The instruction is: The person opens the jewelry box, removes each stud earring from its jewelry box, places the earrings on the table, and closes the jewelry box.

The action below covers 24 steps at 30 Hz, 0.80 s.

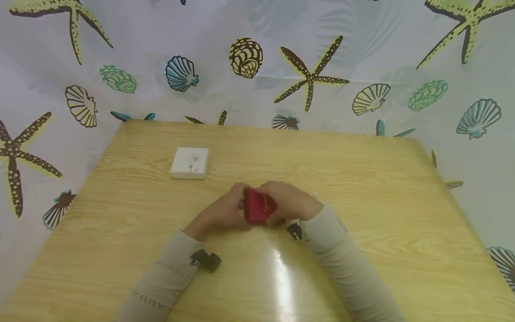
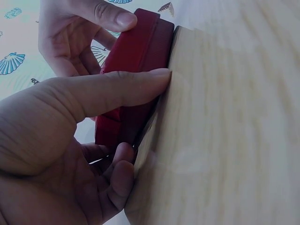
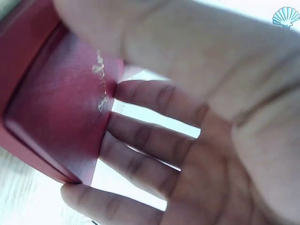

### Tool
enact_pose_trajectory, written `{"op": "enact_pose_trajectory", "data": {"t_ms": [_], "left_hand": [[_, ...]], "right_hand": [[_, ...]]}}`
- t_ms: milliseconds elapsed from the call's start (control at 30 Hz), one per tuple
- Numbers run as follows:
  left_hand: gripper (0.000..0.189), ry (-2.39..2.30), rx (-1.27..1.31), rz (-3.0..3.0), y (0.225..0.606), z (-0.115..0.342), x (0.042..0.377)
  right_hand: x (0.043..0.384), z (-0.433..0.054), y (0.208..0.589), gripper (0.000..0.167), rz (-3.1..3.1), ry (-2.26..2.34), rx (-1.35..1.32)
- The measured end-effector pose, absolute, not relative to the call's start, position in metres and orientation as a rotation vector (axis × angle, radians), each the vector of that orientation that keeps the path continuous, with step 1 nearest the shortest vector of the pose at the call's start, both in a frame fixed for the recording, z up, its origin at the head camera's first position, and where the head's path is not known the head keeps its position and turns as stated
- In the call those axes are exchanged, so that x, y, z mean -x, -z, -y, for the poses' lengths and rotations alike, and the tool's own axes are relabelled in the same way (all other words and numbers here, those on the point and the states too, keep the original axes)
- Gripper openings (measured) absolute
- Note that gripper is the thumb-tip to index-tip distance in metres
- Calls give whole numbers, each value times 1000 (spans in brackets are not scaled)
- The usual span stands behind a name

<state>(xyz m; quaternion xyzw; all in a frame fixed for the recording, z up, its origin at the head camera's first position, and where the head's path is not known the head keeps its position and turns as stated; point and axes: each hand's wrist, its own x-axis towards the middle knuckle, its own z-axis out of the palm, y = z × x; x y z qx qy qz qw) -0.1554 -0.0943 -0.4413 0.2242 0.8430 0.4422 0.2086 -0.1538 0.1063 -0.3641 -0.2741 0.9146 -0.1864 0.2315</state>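
Note:
A small red box with gold script lettering is on the table between the two hands. My left hand grips its left side. In the left wrist view that thumb lies along one side of the box, with the fingers on the opposite side. My right hand holds the box from the right. Its thumb lies across the lettered top and its fingertips touch the far edge, as the right wrist view shows. The hands hide parts of the box; whether its lid is lifted I cannot tell.
A flat white box printed with a pink flower lies further back on the left. Beneath everything is a light wood table. A curtain with shells and starfish hangs along its back and sides.

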Motion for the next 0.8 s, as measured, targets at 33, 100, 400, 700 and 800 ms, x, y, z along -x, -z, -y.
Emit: {"op": "enact_pose_trajectory", "data": {"t_ms": [33, 100, 400, 700, 800], "left_hand": [[83, -1224, -616, -2349, 441, 94, 155], [84, -1207, -606, -2360, 440, 93, 155], [85, -1206, -590, -2346, 434, 93, 154], [84, -1237, -612, -2343, 436, 93, 157], [83, -1233, -591, -2341, 440, 94, 154]], "right_hand": [[153, -106, 364, 79, -2517, 515, 750], [153, -106, 365, 79, -2529, 505, 749], [152, -104, 364, 80, -2550, 469, 761], [154, -107, 364, 75, -2566, 502, 774], [154, -107, 367, 74, -2539, 535, 775]]}}
